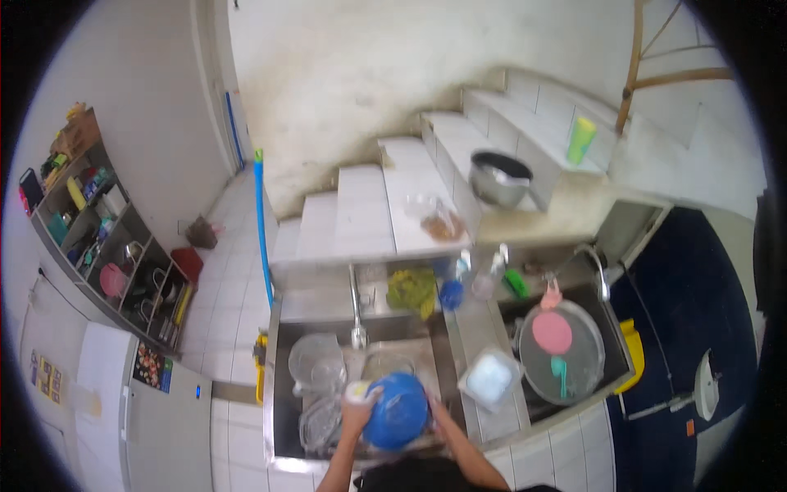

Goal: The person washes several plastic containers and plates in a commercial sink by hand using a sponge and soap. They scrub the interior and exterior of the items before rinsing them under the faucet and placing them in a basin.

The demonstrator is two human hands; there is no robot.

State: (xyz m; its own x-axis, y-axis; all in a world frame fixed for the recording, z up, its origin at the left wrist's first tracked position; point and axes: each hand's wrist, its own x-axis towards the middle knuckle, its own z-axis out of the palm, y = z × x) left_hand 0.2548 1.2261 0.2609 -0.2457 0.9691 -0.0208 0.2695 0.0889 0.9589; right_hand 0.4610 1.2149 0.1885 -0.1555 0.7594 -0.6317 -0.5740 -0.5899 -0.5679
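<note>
Over the left basin of a steel double sink (270, 430), my left hand (358, 411) is closed on a small whitish and yellow object, perhaps a sponge, against the left side of a blue plastic bowl (395, 413). My right hand (436, 415) grips the bowl's right side, its fingers partly hidden. Clear plastic containers (317, 364) lie at the left of this basin, under the faucet (358, 335). On the divider to the right stands a square tub (490, 378) with pale blue-white content. A large pot (584, 375) in the right basin holds a pink round item (552, 333) and a teal scoop (559, 369).
Behind the basins lie a yellow-green cloth (411, 291), a blue cup (451, 295), bottles and a green brush (516, 283). White tiled steps (363, 209) rise behind, bearing a metal pot (500, 178) and a green-yellow tumbler (580, 141). Left are a shelf (147, 246) and a refrigerator (166, 418).
</note>
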